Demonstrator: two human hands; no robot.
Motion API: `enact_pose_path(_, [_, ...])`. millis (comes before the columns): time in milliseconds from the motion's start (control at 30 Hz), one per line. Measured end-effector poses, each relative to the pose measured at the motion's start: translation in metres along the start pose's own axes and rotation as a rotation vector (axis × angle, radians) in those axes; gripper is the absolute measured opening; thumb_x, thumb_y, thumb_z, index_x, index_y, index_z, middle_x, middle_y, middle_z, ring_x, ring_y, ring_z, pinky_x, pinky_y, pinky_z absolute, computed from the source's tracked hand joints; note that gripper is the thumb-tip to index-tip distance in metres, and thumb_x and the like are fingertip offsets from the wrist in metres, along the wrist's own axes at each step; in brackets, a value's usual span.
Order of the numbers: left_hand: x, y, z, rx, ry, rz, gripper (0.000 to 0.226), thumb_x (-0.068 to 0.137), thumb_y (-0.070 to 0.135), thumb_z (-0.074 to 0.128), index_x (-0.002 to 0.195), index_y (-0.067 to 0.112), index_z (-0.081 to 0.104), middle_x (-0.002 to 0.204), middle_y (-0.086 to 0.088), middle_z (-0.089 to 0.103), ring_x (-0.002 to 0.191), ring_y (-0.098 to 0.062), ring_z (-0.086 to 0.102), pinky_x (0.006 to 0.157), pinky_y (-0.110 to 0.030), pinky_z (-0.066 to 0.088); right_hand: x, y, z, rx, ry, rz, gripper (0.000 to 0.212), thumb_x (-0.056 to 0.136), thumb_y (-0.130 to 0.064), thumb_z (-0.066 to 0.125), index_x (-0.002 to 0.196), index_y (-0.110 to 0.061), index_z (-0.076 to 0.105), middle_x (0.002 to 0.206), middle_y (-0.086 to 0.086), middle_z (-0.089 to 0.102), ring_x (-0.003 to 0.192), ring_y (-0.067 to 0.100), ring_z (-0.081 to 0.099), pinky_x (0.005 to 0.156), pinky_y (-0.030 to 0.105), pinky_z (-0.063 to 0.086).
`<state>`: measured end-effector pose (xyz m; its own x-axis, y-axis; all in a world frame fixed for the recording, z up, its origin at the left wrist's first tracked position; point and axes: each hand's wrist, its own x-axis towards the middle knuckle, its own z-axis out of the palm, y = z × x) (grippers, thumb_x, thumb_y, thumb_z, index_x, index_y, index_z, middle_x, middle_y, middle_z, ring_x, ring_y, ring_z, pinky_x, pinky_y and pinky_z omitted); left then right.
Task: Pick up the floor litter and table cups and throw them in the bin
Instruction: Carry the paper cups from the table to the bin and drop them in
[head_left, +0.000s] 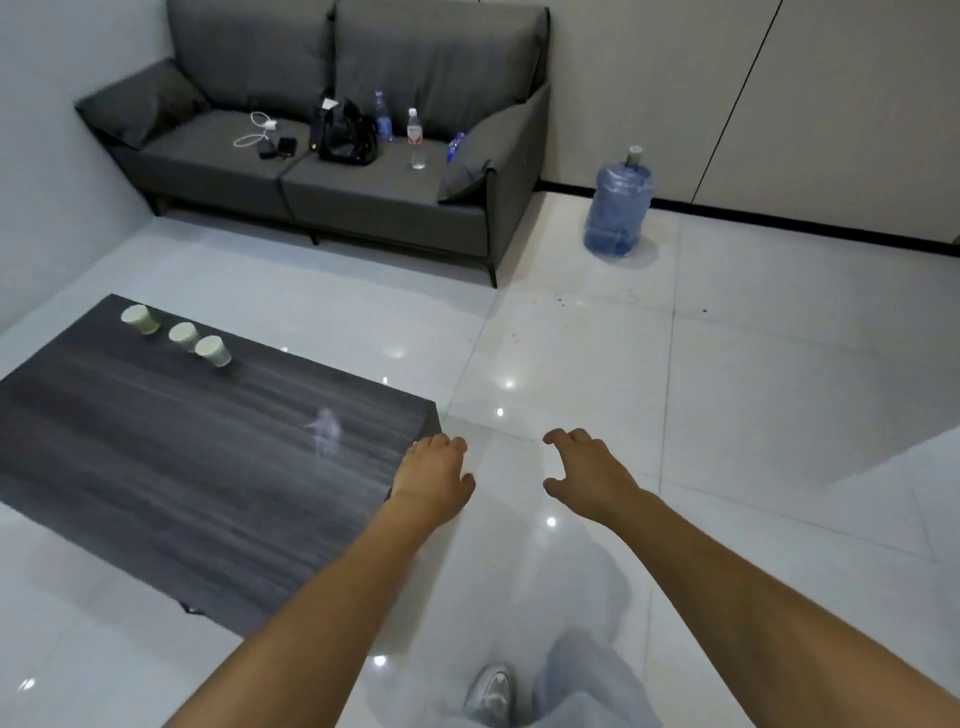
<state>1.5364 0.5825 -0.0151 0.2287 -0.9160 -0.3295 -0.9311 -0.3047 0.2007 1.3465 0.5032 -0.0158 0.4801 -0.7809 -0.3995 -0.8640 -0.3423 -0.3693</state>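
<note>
Three pale green paper cups (183, 335) stand in a row near the far left edge of the dark wooden coffee table (156, 467). Small dark specks of litter (566, 301) lie scattered on the white tiled floor beyond the table, near the sofa's right leg. My left hand (434, 478) hovers over the table's right corner, fingers loosely curled, holding nothing. My right hand (584, 473) is stretched out above the floor, thumb and fingers spread in a relaxed curve, also holding nothing. No bin is in view.
A grey sofa (337, 197) stands at the back with a black bag (345, 132), several bottles (413, 127), a cable and small items on it. A large blue water jug (618, 205) stands on the floor by the wall. My shoe (491, 693) shows at the bottom.
</note>
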Motion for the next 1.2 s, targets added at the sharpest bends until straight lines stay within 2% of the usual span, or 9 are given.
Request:
enact_pose_path(100, [0.066, 0.006, -0.017, -0.017, -0.018, -0.016, 0.043, 0.093, 0.03, 0.05, 0.13, 0.01, 0.048, 0.128, -0.009, 0.052, 0.121, -0.027, 0.045, 0.104, -0.034, 0.036, 0.059, 0.015, -0.03, -0.007, -0.036, 0.0, 0.059, 0.089, -0.028, 0.057, 0.143, -0.023, 0.031, 0.139, 0.005, 0.038, 0.122, 0.027, 0.04, 0.092, 0.037, 0.045])
enact_pose_path(300, [0.206, 0.017, -0.055, -0.102, 0.043, -0.097, 0.044, 0.094, 0.032, 0.049, 0.134, 0.012, 0.046, 0.126, -0.007, 0.053, 0.117, -0.023, 0.047, 0.097, -0.031, 0.041, 0.203, 0.044, -0.109, -0.073, -0.087, -0.066, 0.061, 0.09, -0.023, 0.057, 0.144, -0.021, 0.031, 0.139, 0.006, 0.038, 0.123, 0.027, 0.04, 0.092, 0.037, 0.046])
enact_pose_path(500, [0.301, 0.01, -0.092, -0.19, 0.061, -0.243, 0.044, 0.095, 0.033, 0.048, 0.134, 0.014, 0.046, 0.127, -0.005, 0.053, 0.117, -0.022, 0.048, 0.096, -0.03, 0.041, 0.335, 0.023, -0.177, -0.161, -0.143, -0.192, 0.061, 0.091, -0.025, 0.057, 0.145, -0.021, 0.03, 0.141, 0.007, 0.037, 0.125, 0.028, 0.039, 0.093, 0.037, 0.046])
enact_pose_path(733, [0.388, -0.073, -0.122, -0.256, 0.05, -0.474, 0.044, 0.094, 0.032, 0.049, 0.133, 0.013, 0.046, 0.127, -0.006, 0.053, 0.117, -0.023, 0.048, 0.097, -0.031, 0.042, 0.481, -0.057, -0.19, -0.228, -0.259, -0.377, 0.061, 0.09, -0.025, 0.058, 0.144, -0.021, 0.031, 0.141, 0.007, 0.037, 0.125, 0.027, 0.04, 0.094, 0.037, 0.046])
enact_pose_path(967, [0.48, -0.181, -0.179, -0.298, 0.081, -0.605, 0.045, 0.094, 0.031, 0.048, 0.135, 0.013, 0.045, 0.127, -0.007, 0.052, 0.119, -0.025, 0.048, 0.098, -0.031, 0.041, 0.619, -0.165, -0.209, -0.277, -0.287, -0.467, 0.061, 0.089, -0.026, 0.058, 0.144, -0.023, 0.032, 0.139, 0.005, 0.039, 0.123, 0.025, 0.04, 0.091, 0.037, 0.048])
enact_pose_path(1200, [0.533, -0.282, -0.227, -0.357, 0.106, -0.742, 0.047, 0.095, 0.032, 0.047, 0.137, 0.012, 0.043, 0.13, -0.008, 0.05, 0.121, -0.026, 0.045, 0.1, -0.033, 0.04, 0.73, -0.28, -0.217, -0.372, -0.356, -0.571, 0.061, 0.09, -0.024, 0.058, 0.144, -0.023, 0.03, 0.14, 0.005, 0.038, 0.123, 0.025, 0.041, 0.089, 0.038, 0.05])
